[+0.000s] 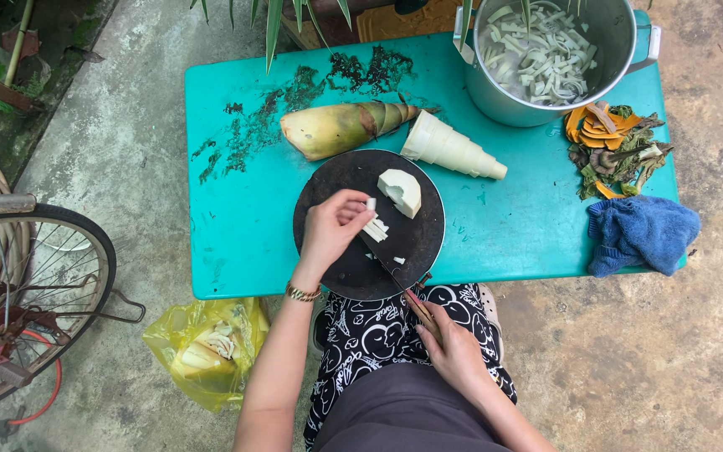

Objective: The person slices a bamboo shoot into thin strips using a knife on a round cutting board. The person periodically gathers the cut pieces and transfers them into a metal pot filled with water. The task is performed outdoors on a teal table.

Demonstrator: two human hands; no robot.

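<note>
Two bamboo shoots (395,134), one knife (395,280)

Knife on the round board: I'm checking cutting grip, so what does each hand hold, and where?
The right hand holds the knife by its wooden handle. The left hand pins white bamboo shoot strips under its fingers.
</note>
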